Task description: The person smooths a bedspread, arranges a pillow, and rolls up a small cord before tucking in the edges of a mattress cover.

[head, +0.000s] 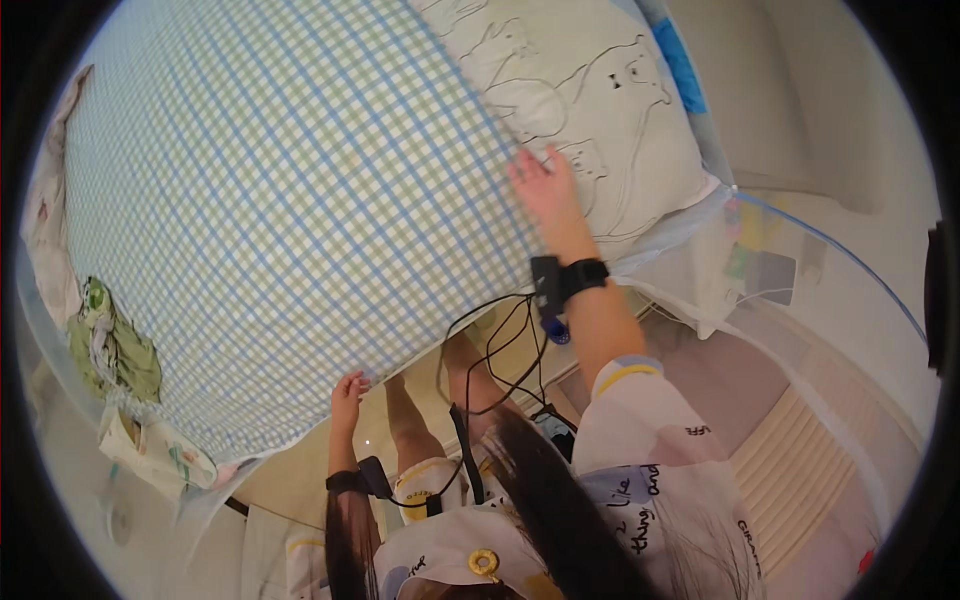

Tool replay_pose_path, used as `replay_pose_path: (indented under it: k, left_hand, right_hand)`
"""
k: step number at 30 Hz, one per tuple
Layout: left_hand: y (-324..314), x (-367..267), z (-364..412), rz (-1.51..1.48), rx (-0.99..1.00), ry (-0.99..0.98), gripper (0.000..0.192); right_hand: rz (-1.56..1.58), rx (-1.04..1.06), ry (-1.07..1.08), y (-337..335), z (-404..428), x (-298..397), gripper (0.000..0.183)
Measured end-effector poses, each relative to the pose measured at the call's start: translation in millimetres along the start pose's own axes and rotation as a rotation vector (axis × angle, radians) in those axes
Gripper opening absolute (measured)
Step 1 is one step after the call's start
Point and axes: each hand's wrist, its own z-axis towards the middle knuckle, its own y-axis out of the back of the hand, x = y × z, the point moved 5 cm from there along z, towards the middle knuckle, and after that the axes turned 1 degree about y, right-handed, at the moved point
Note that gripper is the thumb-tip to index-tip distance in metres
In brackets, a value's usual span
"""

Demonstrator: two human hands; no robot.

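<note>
A bed sheet (322, 172) with a blue, green and white check covers most of the bed before me. My right hand (547, 187) lies with fingers apart where the sheet meets a white pillow (630, 142) printed with line-drawn animals. No cloth shows gripped in it. Down at the near edge of the bed, my left hand (349, 390) has loosely bent fingers beside the sheet's border. I see nothing held there. Both wrists carry black strapped devices, the right one (551, 285) and the left one (367, 478), with black cables.
Crumpled green cloth (135, 360) lies at the bed's left end, above a pale printed fabric item (154, 454). Black cables (487, 367) hang in loops between my arms. Sheer netting with a blue rod (832, 232) stands at the right. A ribbed beige panel (795, 472) is lower right.
</note>
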Motion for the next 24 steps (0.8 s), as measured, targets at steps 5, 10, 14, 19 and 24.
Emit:
replay_pose_path:
  k: [5, 10, 14, 19, 24]
  left_hand:
    - [28, 22, 2, -0.091, -0.083, -0.074, 0.026]
    - [26, -24, 22, -0.022, -0.181, -0.148, 0.024]
    - [64, -85, -7, 0.651, -0.656, -0.621, 0.038]
    - [20, 33, -7, 0.968, -0.358, -0.428, 0.062]
    - [41, 48, -31, 0.506, -0.202, -0.560, 0.033]
  right_hand:
    - [-0.242, -0.015, 0.056, 21, 15, 8, 0.045]
    - [-1.215, 0.104, 0.628, 5, 12, -14, 0.051]
    - [-1.733, 0.495, 1.361, -87, -30, -91, 0.047]
    - [-2.516, 1.563, 1.409, -12, -78, -230, 0.046]
    - [-1.544, 2.762, -0.002, 78, -224, -267, 0.040]
